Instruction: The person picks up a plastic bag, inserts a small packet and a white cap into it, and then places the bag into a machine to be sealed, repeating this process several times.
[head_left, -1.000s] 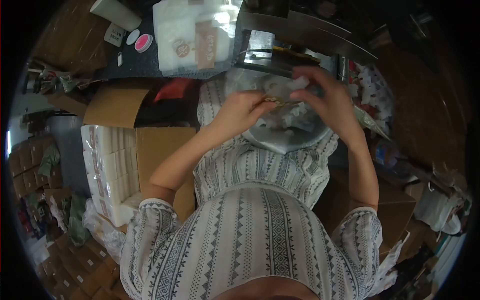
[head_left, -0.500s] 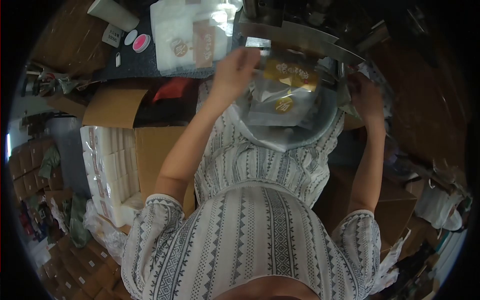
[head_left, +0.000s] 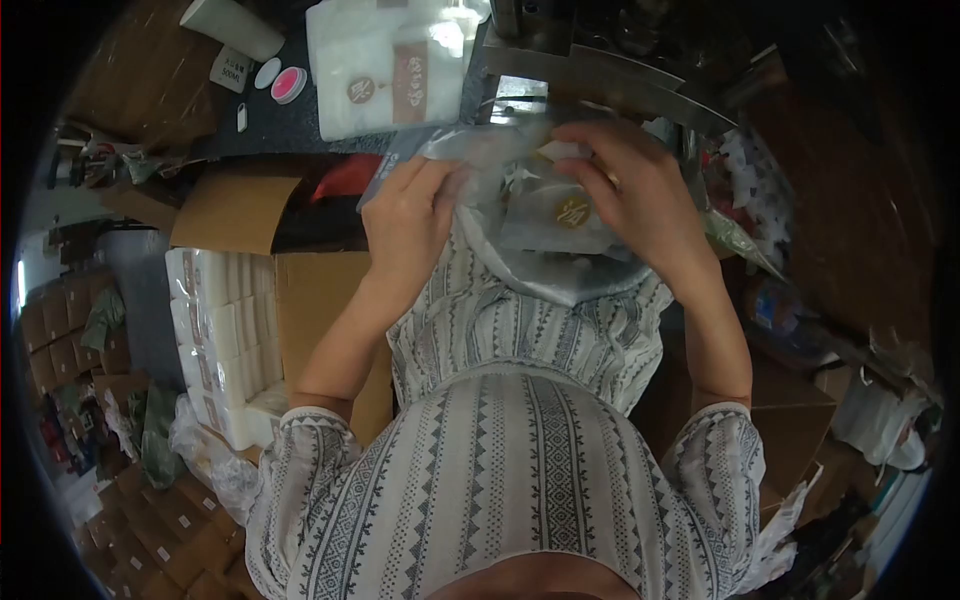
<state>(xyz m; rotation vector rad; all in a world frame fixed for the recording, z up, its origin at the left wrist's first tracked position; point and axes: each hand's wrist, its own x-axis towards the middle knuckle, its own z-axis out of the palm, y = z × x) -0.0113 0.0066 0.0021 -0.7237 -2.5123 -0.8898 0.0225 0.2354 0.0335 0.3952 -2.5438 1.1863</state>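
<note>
My left hand [head_left: 408, 215] pinches the edge of a clear plastic bag [head_left: 452, 148] at the left of my lap. My right hand [head_left: 630, 190] is closed on something small and pale, perhaps part of the same bag; its fingertips are blurred. Below and between the hands, packets with a gold round logo [head_left: 573, 210] lie in a basin lined with clear plastic [head_left: 560, 290], which rests on my lap. The right hand covers part of the packets.
A stack of printed white bags [head_left: 385, 80], a pink round tin [head_left: 288, 85] and a white cup [head_left: 232, 28] are on the dark table. A metal machine [head_left: 620, 75] stands ahead. An open carton [head_left: 320, 320] with white packs [head_left: 225, 330] is at the left.
My right hand has moved left over the basin. My left hand has moved left and down, and the clear bag now spreads from it. The gold-banded packet top is now hidden.
</note>
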